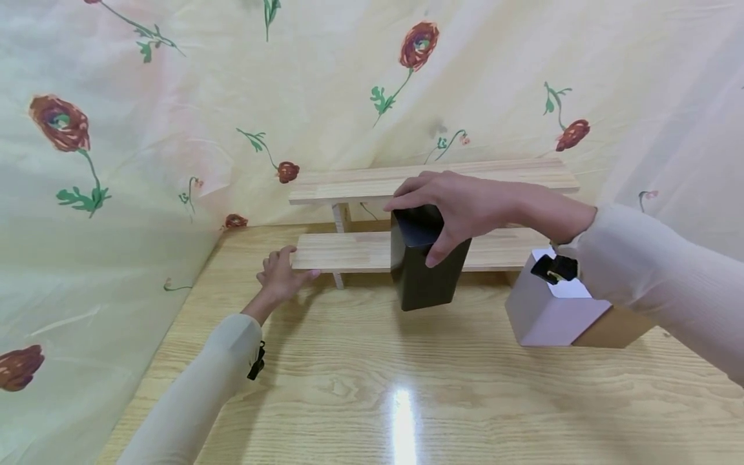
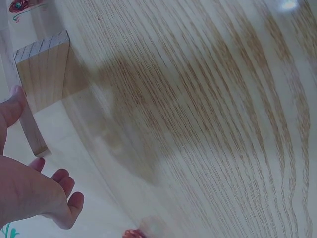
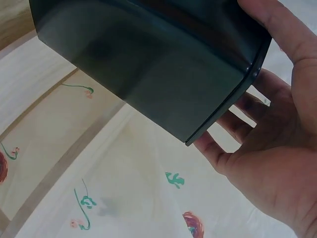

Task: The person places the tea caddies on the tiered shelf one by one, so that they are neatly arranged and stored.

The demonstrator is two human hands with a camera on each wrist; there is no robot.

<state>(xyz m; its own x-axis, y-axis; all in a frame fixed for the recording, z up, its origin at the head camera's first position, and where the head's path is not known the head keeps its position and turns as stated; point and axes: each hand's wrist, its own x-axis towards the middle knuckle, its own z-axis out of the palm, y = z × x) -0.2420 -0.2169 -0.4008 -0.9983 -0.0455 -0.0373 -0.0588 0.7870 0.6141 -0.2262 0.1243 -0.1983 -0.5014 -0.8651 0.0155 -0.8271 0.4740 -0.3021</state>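
A tall black box (image 1: 427, 274) is gripped at its top by my right hand (image 1: 459, 203), thumb on the near side and fingers across the far side; it hangs in front of the lower shelf board. The right wrist view shows the dark box (image 3: 143, 64) tilted, with my right hand (image 3: 277, 119) round its end. At the left end of the lower wooden board (image 1: 343, 250) my left hand (image 1: 281, 276) touches the edge with thumb and fingers. In the left wrist view, my left hand (image 2: 34, 191) has its thumb on the board (image 2: 30, 126).
The upper shelf board (image 1: 360, 183) runs behind. A white and brown box (image 1: 555, 316) stands on the wood-grain table (image 1: 337, 387) at the right, partly under my right forearm. Flower-patterned cloth (image 1: 325, 84) covers the back and left side.
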